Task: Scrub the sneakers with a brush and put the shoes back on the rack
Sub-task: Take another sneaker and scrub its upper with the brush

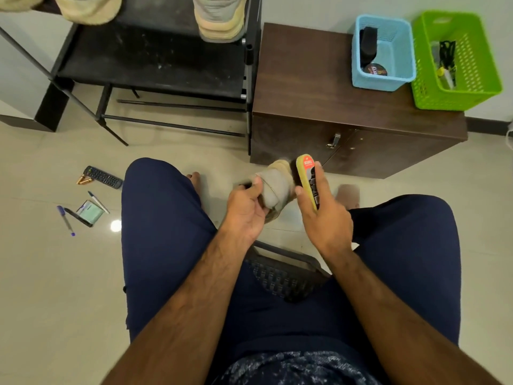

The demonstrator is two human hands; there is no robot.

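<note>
Your left hand [245, 209] grips the grey sneaker [274, 187] at its near end; your right hand [323, 215] holds the yellow brush [306, 177] just beside its right side. The black rack [155, 65] stands beyond, well apart.

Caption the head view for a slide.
Seated person's left hand grips a beige sneaker while the right hand holds a yellow brush beside it.
</note>
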